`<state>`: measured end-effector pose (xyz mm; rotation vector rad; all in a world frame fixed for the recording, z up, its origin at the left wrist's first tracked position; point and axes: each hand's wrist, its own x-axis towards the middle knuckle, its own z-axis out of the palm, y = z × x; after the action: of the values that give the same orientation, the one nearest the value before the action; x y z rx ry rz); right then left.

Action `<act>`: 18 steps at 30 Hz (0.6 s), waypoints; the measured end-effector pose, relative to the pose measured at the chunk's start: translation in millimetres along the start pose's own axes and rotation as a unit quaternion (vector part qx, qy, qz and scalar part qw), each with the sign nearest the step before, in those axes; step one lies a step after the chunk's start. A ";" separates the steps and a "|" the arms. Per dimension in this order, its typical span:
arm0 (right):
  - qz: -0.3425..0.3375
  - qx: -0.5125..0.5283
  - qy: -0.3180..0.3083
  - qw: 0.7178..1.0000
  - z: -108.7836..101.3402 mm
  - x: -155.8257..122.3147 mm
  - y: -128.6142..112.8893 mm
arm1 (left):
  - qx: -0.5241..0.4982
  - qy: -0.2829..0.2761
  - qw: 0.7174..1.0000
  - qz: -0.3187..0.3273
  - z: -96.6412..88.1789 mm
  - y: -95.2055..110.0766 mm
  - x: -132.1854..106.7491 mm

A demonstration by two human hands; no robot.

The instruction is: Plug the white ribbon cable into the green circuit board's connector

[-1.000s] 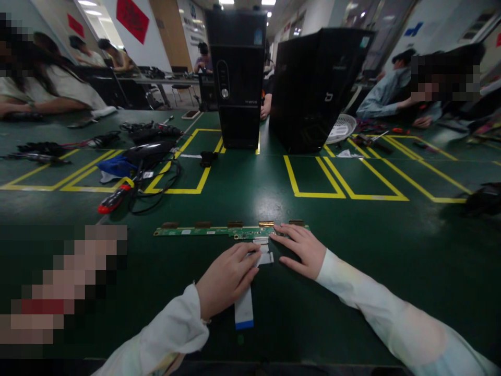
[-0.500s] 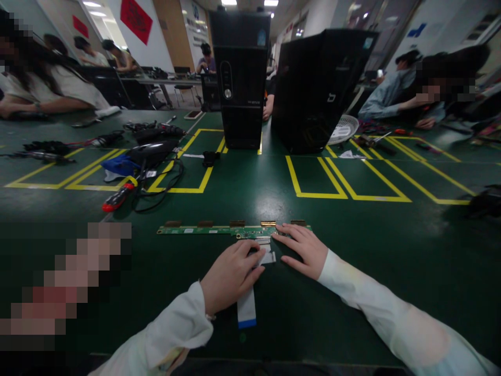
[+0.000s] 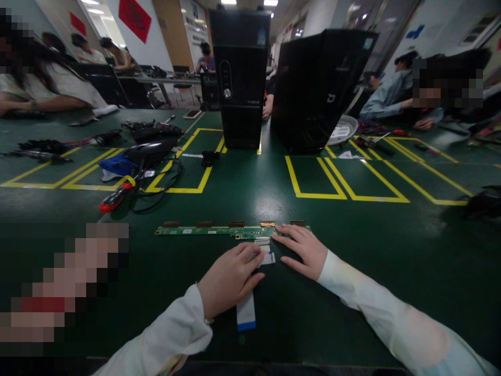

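A long narrow green circuit board (image 3: 201, 231) lies on the table in front of me, brown tabs along its far edge. From its near edge a white ribbon cable (image 3: 246, 308) runs toward me, its free end blue. My left hand (image 3: 229, 279) is over the cable, hiding its middle; the fingertips touch it and the thumb is spread apart from them. My right hand (image 3: 303, 249) lies open, fingers spread, with the upper fingertips on the right part of the board, partly covering it.
Two black computer towers (image 3: 240, 78) stand at the back middle. A red-and-black screwdriver (image 3: 115, 198) lies at left, beside a blue and black bundle with cables (image 3: 152, 154). Another person's blurred-out arm (image 3: 78, 277) reaches in at left. Yellow tape (image 3: 321, 195) marks the green table (image 3: 371, 235).
My left thumb has moved slightly toward me, away from the fingers on the cable. My right hand and the board stay in place. The view has shifted a little.
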<state>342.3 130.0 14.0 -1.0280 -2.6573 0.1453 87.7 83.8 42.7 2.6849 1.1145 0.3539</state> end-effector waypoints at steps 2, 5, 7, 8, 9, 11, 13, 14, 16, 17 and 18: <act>0.000 -0.002 -0.001 1.000 0.1 0.0 0.0 | 0.003 0.000 1.000 0.006 -1.2 0.7 -0.1; 0.003 -0.001 -0.004 1.000 0.0 0.1 0.2 | 0.004 -0.006 1.000 0.007 -2.3 0.8 -1.3; 0.002 0.001 -0.004 1.000 -0.5 0.1 0.2 | 0.005 -0.013 1.000 0.008 -1.9 -0.3 -2.8; 0.001 0.001 -0.004 1.000 -0.7 0.2 0.1 | 0.006 -0.017 1.000 0.010 -1.3 -1.1 -3.7; 0.001 0.000 -0.003 1.000 -1.0 0.2 0.0 | 0.005 -0.021 1.000 0.011 -0.6 -2.0 -4.6; 0.000 -0.001 -0.002 1.000 -1.2 0.2 -0.1 | 0.000 -0.025 1.000 0.018 0.9 -3.9 -6.2; -0.001 0.000 -0.002 1.000 -0.9 0.1 0.0 | -0.008 -0.022 0.999 0.030 2.0 -5.0 -7.2; -0.002 0.000 -0.002 1.000 -0.5 0.0 0.2 | -0.011 -0.020 0.999 0.037 2.3 -5.1 -7.4; -0.004 0.002 -0.002 1.000 0.4 -0.2 0.8 | -0.011 -0.014 0.999 0.050 2.3 -4.7 -7.3; -0.006 0.002 -0.001 1.000 0.9 -0.3 1.1 | -0.008 -0.011 0.999 0.052 2.0 -4.1 -7.1; -0.007 0.003 -0.001 1.000 1.3 -0.3 1.4 | -0.004 -0.008 0.999 0.052 1.7 -3.6 -6.8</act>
<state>343.0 130.8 12.3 -1.0087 -2.6628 0.1510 81.2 81.3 39.2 2.7407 0.9689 0.3518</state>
